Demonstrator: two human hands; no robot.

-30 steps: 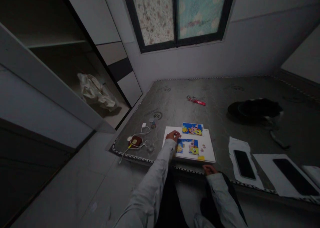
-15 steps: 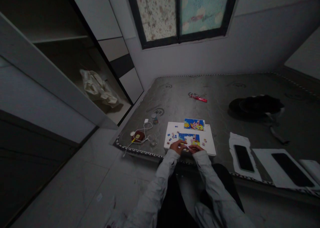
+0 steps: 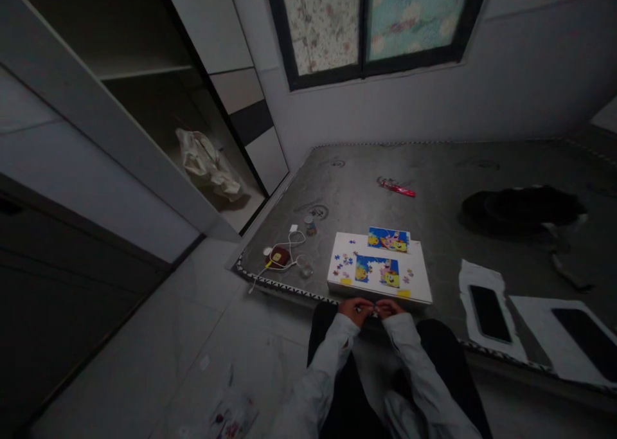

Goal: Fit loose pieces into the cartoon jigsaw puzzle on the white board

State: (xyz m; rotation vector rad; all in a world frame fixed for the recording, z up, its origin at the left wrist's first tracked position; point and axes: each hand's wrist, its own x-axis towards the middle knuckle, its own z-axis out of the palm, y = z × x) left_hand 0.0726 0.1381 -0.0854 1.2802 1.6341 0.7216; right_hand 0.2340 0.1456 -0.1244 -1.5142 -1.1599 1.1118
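My left hand (image 3: 355,310) and my right hand (image 3: 388,308) are held close together just in front of the white box (image 3: 418,277). Both sets of fingers are pinched, their tips nearly meeting; whatever is between them is too small and dark to make out. On the box lies a partly assembled cartoon jigsaw puzzle (image 3: 391,276) with a gap in its upper middle. Loose puzzle pieces (image 3: 345,259) are scattered left of it, and a few more puzzle pieces (image 3: 409,274) lie to its right. Behind the puzzle rests a matching picture card (image 3: 388,240).
Left of the box are a clear cup (image 3: 304,267), a small jar (image 3: 310,225) and a brown object (image 3: 278,257) with a white cable. A red packet (image 3: 398,189) lies farther back on the mattress (image 3: 347,188). Phones (image 3: 490,313) and a black bag-like item (image 3: 523,211) are at right.
Both hands have drawn back from over the puzzle to the box's near edge, uncovering the puzzle's lower part. The view has turned slightly left.
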